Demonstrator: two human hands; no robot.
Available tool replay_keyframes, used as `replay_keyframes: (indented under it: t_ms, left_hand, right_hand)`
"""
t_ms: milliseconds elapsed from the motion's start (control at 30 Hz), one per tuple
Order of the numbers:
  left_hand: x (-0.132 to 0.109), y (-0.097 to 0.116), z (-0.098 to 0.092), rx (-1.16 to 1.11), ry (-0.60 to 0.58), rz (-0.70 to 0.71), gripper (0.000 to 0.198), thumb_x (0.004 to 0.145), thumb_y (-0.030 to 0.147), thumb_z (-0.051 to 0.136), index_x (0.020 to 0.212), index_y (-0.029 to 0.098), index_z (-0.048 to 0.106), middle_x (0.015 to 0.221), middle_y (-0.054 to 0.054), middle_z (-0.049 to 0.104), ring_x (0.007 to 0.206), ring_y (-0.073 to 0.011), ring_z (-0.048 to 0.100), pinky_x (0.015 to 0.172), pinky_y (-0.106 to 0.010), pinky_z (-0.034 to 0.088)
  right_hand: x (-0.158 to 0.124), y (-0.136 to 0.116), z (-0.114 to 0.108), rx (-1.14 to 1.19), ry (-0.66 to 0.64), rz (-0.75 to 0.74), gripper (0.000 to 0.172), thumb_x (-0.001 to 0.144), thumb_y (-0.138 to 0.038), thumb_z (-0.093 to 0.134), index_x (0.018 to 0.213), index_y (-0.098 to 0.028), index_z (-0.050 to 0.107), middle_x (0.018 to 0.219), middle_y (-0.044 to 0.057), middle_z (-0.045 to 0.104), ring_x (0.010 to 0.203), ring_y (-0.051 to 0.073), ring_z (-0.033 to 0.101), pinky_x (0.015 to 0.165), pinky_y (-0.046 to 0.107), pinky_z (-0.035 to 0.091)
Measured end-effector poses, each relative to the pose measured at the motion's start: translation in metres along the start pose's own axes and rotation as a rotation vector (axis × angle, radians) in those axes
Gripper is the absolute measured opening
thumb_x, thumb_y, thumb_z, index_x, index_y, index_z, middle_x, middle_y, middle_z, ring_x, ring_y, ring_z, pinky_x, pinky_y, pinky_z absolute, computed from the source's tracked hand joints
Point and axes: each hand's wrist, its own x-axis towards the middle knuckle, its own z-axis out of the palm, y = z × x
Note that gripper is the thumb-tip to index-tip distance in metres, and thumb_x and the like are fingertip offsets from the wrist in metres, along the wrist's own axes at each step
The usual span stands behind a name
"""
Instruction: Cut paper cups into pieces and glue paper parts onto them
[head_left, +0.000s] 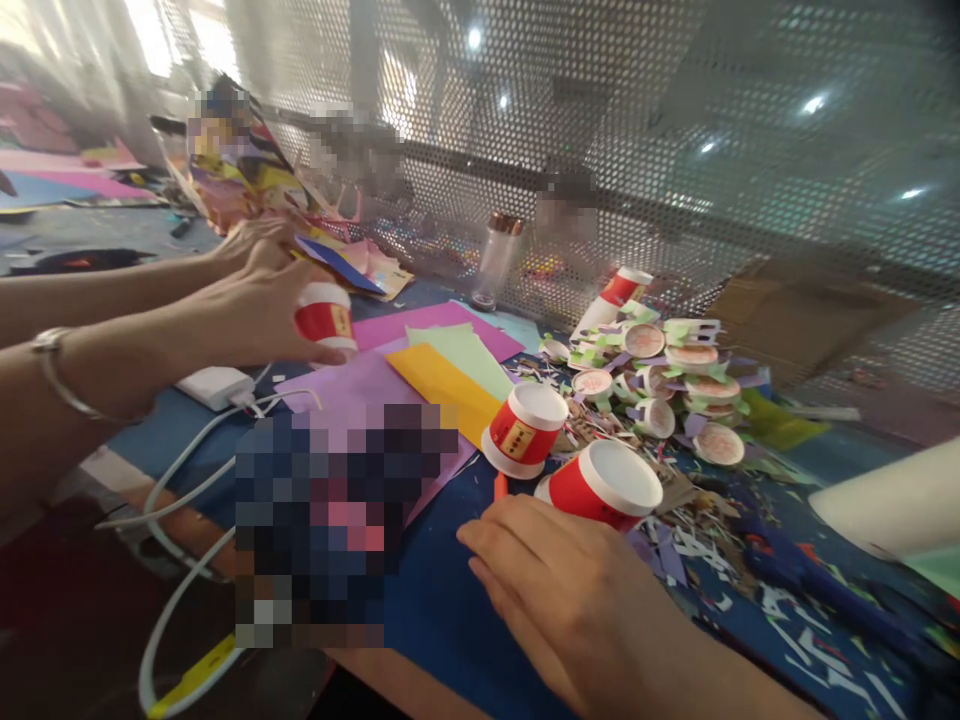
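Observation:
At the left my left hand (232,300), with a silver bangle at the wrist, closes around a red and white paper cup (324,318), its thumb along the lower side. My right hand (562,580) rests low over the table, fingers stretched leftwards, palm down; what lies under the palm is hidden. Just behind its knuckles leans a red and white paper cup (600,485), partly covered by the hand. Another such cup (526,428) stands beside it. A small orange tip (500,487) shows beyond my index finger.
Purple paper (352,385) and a yellow sheet (446,385) cover the middle. Paper-cup pieces (660,380) pile up among scraps at right. A clear bottle (497,262) stands by the mesh panel (600,120). Another person's hand (259,245) is behind my left. White cables (172,500) hang at left.

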Motion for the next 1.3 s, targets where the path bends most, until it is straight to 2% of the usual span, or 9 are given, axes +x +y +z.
replay_keyframes:
  t_ms: [67,200,300,400,500,567,667,867,1300]
  left_hand:
    - [0.012,0.022,0.001,0.024,0.041,0.024,0.096,0.073,0.065,0.074,0.145,0.012,0.040,0.135,-0.019,0.038,0.129,-0.0446,0.043,0.104,-0.063,0.041]
    - [0.035,0.058,0.020,-0.026,0.067,0.231,0.086,0.081,0.057,0.071,0.147,0.014,0.036,0.137,-0.018,0.036,0.126,-0.0354,0.047,0.102,-0.052,0.047]
    - [0.047,0.067,0.040,0.013,0.092,0.348,0.087,0.079,0.052,0.077,0.147,0.015,0.037,0.136,-0.017,0.039,0.125,-0.0336,0.048,0.101,-0.049,0.048]
    - [0.051,0.068,0.047,0.044,0.017,0.373,0.083,0.085,0.054,0.069,0.149,0.016,0.034,0.138,-0.014,0.038,0.121,-0.0299,0.051,0.100,-0.046,0.049]
    - [0.040,0.067,0.037,0.012,0.040,0.346,0.065,0.097,0.053,0.049,0.148,0.014,0.037,0.137,-0.014,0.039,0.124,-0.0289,0.048,0.104,-0.048,0.044]
    - [0.025,0.066,0.027,-0.070,0.086,0.432,0.049,0.102,0.043,0.043,0.137,0.010,0.048,0.131,-0.014,0.047,0.125,-0.0270,0.046,0.108,-0.045,0.040]
    - [-0.002,0.065,0.016,-0.263,0.009,0.590,0.028,0.102,0.023,0.041,0.125,0.011,0.053,0.119,-0.009,0.063,0.115,-0.0201,0.053,0.106,-0.039,0.041]
    - [-0.034,0.067,0.022,-0.459,-0.175,0.695,0.035,0.099,0.008,0.040,0.132,0.015,0.049,0.120,-0.007,0.070,0.121,-0.0188,0.055,0.105,-0.037,0.040]
    - [-0.046,0.067,0.029,-0.497,-0.244,0.698,0.036,0.099,0.016,0.044,0.133,0.022,0.053,0.125,-0.007,0.070,0.120,-0.0217,0.057,0.106,-0.040,0.044]
  right_hand:
    - [0.000,-0.001,0.001,0.004,-0.001,0.007,0.016,0.091,-0.006,0.053,0.090,-0.015,0.066,0.088,0.009,0.070,0.085,0.021,0.066,0.074,0.031,0.056]
    - [0.000,-0.002,0.003,0.002,-0.009,0.035,0.016,0.093,-0.007,0.052,0.089,-0.015,0.065,0.086,0.009,0.069,0.083,0.020,0.066,0.073,0.030,0.055]
    - [-0.001,-0.001,0.004,-0.001,-0.014,0.033,0.015,0.093,-0.008,0.052,0.089,-0.015,0.065,0.085,0.008,0.068,0.084,0.019,0.065,0.074,0.030,0.054]
    - [-0.003,-0.001,0.004,0.007,-0.012,0.030,0.016,0.093,-0.007,0.051,0.089,-0.015,0.065,0.085,0.008,0.068,0.084,0.019,0.065,0.075,0.030,0.054]
    - [-0.004,0.000,0.004,0.016,-0.016,0.040,0.017,0.094,-0.008,0.051,0.089,-0.015,0.065,0.085,0.008,0.068,0.084,0.019,0.065,0.075,0.030,0.054]
    - [-0.004,0.001,0.004,0.020,-0.017,0.044,0.018,0.094,-0.008,0.050,0.089,-0.016,0.065,0.085,0.008,0.068,0.083,0.019,0.065,0.075,0.030,0.054]
    - [-0.004,0.001,0.004,0.026,-0.023,0.044,0.017,0.095,-0.010,0.051,0.089,-0.016,0.066,0.085,0.008,0.068,0.083,0.019,0.065,0.074,0.030,0.054]
    - [-0.003,-0.001,0.004,0.026,-0.037,0.054,0.015,0.094,-0.010,0.053,0.089,-0.015,0.066,0.087,0.008,0.068,0.083,0.019,0.065,0.073,0.028,0.054]
    - [-0.002,-0.001,0.004,0.019,-0.055,0.055,0.016,0.094,-0.009,0.053,0.087,-0.015,0.066,0.086,0.008,0.067,0.083,0.018,0.064,0.072,0.029,0.053]
